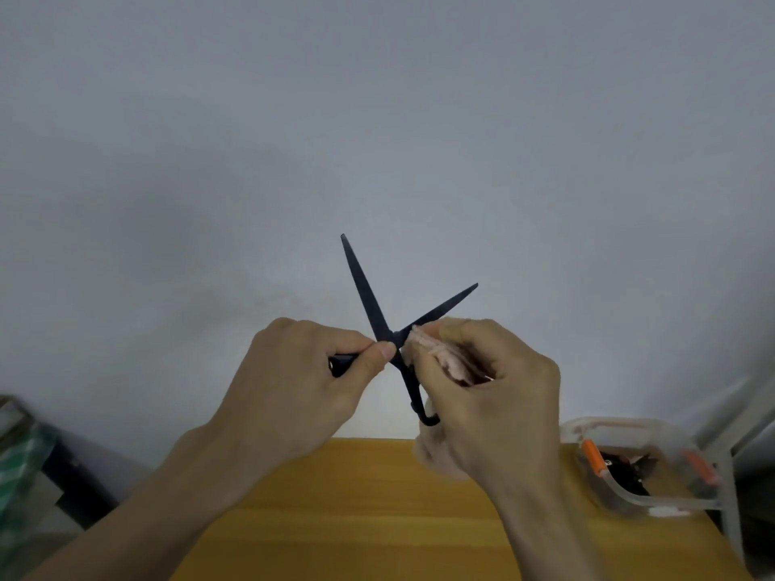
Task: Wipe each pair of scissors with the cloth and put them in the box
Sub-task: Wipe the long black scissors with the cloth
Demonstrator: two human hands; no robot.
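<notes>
A pair of black scissors (369, 299) is held up in front of the wall with its blades spread wide apart. My left hand (302, 383) grips one handle, thumb pressed near the pivot. My right hand (486, 392) holds a folded pinkish cloth (436, 354) pinched around the base of the right blade; the other handle loop hangs below, partly hidden by that hand. The clear plastic box (620, 492) with orange latches sits at the right on the table, and dark items lie inside it.
A yellow-brown wooden table (356, 509) lies below my hands. A grey wall fills the background. At the left edge stand a green checked item (21, 475) and dark objects. A grey frame (729, 488) stands past the table's right edge.
</notes>
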